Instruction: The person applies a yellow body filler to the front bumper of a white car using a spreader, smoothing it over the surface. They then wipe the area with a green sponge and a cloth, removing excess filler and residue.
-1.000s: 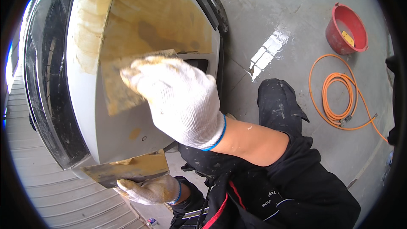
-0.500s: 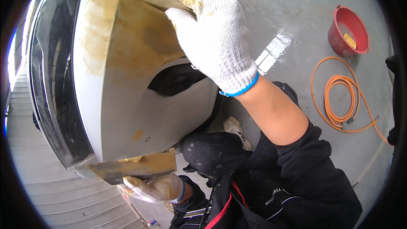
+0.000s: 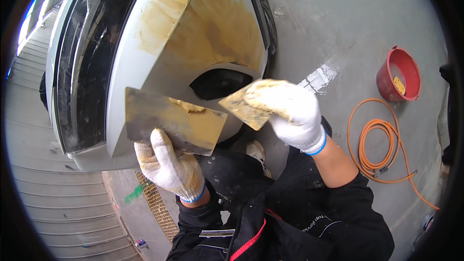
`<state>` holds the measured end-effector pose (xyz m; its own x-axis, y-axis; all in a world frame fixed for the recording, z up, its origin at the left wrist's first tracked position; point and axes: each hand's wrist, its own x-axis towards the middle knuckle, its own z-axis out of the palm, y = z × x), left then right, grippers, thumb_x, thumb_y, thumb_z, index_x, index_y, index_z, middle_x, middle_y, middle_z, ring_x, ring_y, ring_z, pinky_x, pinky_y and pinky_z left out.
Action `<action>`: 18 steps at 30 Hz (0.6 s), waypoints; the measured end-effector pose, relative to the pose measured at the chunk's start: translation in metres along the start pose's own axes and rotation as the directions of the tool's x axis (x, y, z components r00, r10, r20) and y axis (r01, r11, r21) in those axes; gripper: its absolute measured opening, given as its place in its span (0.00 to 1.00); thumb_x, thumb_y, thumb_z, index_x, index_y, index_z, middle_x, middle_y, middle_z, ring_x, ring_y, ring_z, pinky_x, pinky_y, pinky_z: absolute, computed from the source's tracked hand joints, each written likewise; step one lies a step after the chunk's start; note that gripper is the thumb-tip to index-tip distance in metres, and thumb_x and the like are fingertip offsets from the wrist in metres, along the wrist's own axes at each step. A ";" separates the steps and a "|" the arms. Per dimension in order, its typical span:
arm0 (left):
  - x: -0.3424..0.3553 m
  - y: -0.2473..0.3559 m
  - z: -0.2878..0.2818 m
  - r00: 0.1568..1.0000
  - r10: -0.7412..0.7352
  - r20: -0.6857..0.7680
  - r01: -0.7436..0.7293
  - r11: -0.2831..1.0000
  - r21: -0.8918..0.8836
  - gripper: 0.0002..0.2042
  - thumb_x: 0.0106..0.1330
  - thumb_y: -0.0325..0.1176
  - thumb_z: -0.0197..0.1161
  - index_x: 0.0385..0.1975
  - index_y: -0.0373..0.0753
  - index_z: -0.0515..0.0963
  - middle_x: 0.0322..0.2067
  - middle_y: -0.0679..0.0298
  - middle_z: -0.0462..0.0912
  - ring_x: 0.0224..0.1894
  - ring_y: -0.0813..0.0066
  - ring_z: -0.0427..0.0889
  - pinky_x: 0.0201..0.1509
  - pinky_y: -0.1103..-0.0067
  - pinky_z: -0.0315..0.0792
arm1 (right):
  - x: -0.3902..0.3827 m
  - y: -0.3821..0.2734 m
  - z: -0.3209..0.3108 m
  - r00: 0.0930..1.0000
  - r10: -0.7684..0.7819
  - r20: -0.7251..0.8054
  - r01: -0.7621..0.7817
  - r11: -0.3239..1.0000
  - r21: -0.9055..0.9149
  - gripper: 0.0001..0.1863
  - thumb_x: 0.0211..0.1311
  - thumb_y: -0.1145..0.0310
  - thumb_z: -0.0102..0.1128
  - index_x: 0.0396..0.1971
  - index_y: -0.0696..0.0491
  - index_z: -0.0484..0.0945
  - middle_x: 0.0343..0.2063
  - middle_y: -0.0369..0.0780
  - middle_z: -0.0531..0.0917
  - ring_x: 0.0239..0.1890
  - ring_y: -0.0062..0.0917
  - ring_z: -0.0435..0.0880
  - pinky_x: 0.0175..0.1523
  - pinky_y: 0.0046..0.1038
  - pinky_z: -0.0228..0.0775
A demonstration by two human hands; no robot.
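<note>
My left hand (image 3: pixel 170 166), in a stained white glove, grips a flat rectangular board (image 3: pixel 188 125) smeared with yellow putty. To its right my gloved right hand (image 3: pixel 295 116) pinches a small putty-coated spreader (image 3: pixel 244 106), held near the board's right end with a narrow gap between them. Beyond both lies a light grey car body panel (image 3: pixel 124 106) with a broad patch of yellow filler (image 3: pixel 212 29) and a dark recessed opening (image 3: pixel 215 82) just above the tools. A long dark glossy strip (image 3: pixel 92 58) runs along the car's left part.
On the grey concrete floor (image 3: pixel 338 24) at right stand a red bucket (image 3: pixel 386 79) with a yellow item (image 3: pixel 398 84) inside and a coiled orange hose (image 3: pixel 367 145). A floor grate (image 3: pixel 157 205) and ribbed metal surface (image 3: pixel 58 193) lie lower left. My knees and shoe (image 3: pixel 256 154) are below.
My right hand has come down off the filler patch to beside the board. My left hand has lifted the board upward, in front of the panel. The view has shifted, so the car appears further right.
</note>
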<state>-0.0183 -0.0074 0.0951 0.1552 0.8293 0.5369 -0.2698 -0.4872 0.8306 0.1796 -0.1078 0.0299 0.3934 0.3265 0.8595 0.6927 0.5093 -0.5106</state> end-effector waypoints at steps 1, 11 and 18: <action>0.001 0.002 0.001 1.000 0.009 0.013 -0.010 0.999 0.043 0.16 0.81 0.28 0.63 0.63 0.26 0.78 0.54 0.54 0.88 0.53 0.73 0.87 0.60 0.78 0.82 | 0.003 0.000 -0.009 0.995 -0.089 0.041 0.095 0.981 -0.172 0.23 0.47 0.84 0.71 0.45 0.50 0.93 0.44 0.40 0.94 0.49 0.36 0.94 0.54 0.37 0.89; 0.019 0.004 -0.041 0.823 0.568 -0.008 -0.360 0.532 0.766 0.20 0.75 0.24 0.62 0.65 0.30 0.81 0.56 0.43 0.86 0.60 0.47 0.86 0.60 0.66 0.85 | 0.016 -0.015 0.012 0.986 -0.155 0.063 0.150 0.985 0.086 0.18 0.58 0.79 0.68 0.48 0.52 0.92 0.44 0.41 0.93 0.47 0.36 0.94 0.52 0.35 0.90; 0.015 0.007 -0.102 0.592 0.697 0.405 -0.517 -0.058 0.854 0.28 0.74 0.37 0.69 0.70 0.30 0.76 0.63 0.46 0.84 0.69 0.41 0.80 0.68 0.57 0.83 | 0.080 0.022 0.042 0.772 0.520 -0.365 -0.506 0.851 0.142 0.19 0.67 0.76 0.71 0.57 0.64 0.87 0.49 0.46 0.94 0.47 0.22 0.92 0.56 0.24 0.82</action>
<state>-0.1145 0.0294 0.0943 0.2890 0.0401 0.9565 0.7471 -0.6342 -0.1992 0.2004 -0.0369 0.0865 0.8846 0.2265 0.4077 0.3045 0.3816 -0.8728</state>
